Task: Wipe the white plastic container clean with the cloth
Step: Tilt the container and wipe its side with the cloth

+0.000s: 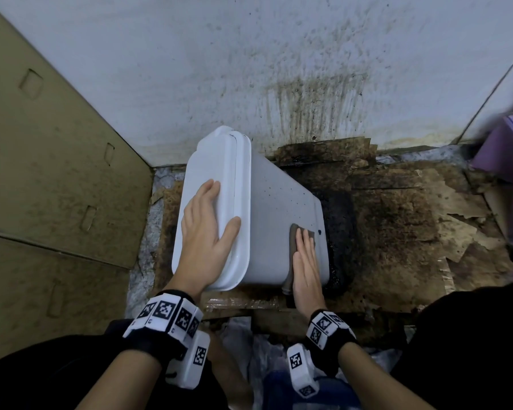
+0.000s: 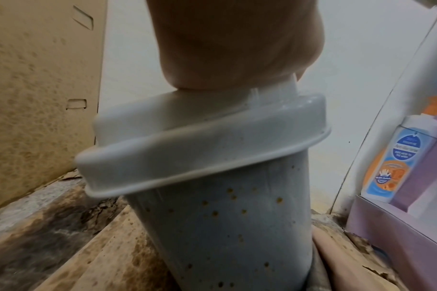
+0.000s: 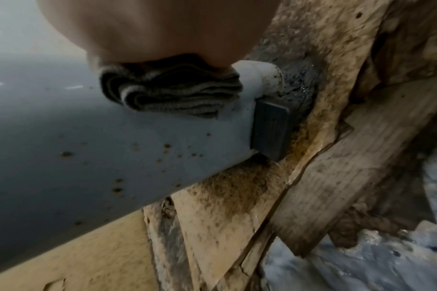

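The white plastic container (image 1: 274, 208) stands tilted on a dirty floor, lid toward the left, its side dotted with brown specks (image 2: 224, 226) (image 3: 87, 147). My left hand (image 1: 208, 223) lies flat on the white lid (image 1: 211, 173), fingers straight, thumb at the lid's rim. My right hand (image 1: 305, 255) presses a folded grey-brown cloth (image 1: 293, 238) flat against the container's side near its base. In the right wrist view the cloth (image 3: 172, 92) is bunched under the palm, next to a dark foot pad (image 3: 270, 128) on the container's bottom corner.
Stained, torn cardboard (image 1: 397, 217) covers the floor under and right of the container. A mould-marked white wall (image 1: 279, 69) rises behind it. Cardboard boxes (image 1: 42, 143) stand at the left. A purple box (image 1: 507, 161) with a bottle (image 2: 399, 157) sits at the right.
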`<state>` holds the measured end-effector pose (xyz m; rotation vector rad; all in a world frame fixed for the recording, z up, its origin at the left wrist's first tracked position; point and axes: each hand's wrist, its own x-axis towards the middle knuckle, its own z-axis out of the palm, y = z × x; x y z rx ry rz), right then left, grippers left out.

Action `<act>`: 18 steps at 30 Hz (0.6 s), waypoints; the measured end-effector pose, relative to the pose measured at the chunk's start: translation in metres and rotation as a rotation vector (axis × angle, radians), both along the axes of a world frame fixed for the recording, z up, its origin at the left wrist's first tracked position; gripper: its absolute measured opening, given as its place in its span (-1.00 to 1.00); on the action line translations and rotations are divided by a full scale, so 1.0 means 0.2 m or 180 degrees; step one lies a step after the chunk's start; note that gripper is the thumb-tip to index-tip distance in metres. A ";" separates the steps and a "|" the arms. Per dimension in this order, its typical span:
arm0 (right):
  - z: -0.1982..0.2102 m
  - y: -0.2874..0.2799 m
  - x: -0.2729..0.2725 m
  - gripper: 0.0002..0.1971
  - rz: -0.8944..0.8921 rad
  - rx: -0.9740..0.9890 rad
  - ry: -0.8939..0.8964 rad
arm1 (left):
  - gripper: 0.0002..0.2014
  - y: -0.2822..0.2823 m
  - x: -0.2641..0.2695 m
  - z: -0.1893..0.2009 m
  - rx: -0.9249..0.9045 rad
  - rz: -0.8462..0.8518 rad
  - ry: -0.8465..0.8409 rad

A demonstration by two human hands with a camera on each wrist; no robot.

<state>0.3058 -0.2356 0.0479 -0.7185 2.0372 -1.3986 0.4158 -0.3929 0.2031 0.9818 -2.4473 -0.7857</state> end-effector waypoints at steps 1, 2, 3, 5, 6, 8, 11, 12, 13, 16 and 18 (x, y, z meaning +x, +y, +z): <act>0.01 0.00 0.00 -0.50 -0.0015 -0.0008 -0.0024 | -0.28 0.00 0.00 0.00 -0.0001 0.0005 -0.0004; 0.01 -0.01 0.01 -0.49 -0.0033 -0.0014 -0.0043 | -0.28 0.00 0.00 0.00 0.0005 0.0008 -0.0008; 0.03 -0.01 0.02 -0.49 -0.0058 -0.0024 -0.0071 | -0.28 0.00 0.00 0.00 0.0017 0.0003 -0.0011; 0.05 -0.03 0.04 -0.47 -0.0114 -0.0031 -0.0142 | -0.27 0.00 0.00 0.00 0.0021 -0.0007 -0.0022; 0.07 -0.04 0.06 -0.46 -0.0143 -0.0030 -0.0179 | -0.27 0.00 0.00 0.00 0.0008 -0.0008 -0.0036; 0.11 -0.05 0.09 -0.41 -0.0181 -0.0072 -0.0194 | -0.27 -0.01 0.00 0.00 -0.0023 -0.0009 -0.0048; 0.20 -0.08 0.14 -0.37 -0.0106 -0.0199 -0.0132 | -0.28 -0.01 0.00 -0.01 -0.0048 -0.0017 -0.0030; 0.24 -0.10 0.15 -0.38 -0.0040 -0.0241 -0.0107 | -0.27 -0.01 0.00 -0.01 -0.0051 -0.0017 -0.0035; 0.28 -0.11 0.16 -0.40 0.0038 -0.0290 -0.0077 | -0.27 -0.02 0.01 -0.01 -0.0052 -0.0021 -0.0041; 0.37 -0.15 0.16 -0.42 0.0297 -0.0382 -0.0040 | -0.26 -0.02 0.01 -0.02 -0.0037 -0.0051 -0.0073; 0.40 -0.17 0.14 -0.41 0.0468 -0.0402 0.0076 | -0.26 -0.02 0.01 -0.02 -0.0009 -0.0065 -0.0095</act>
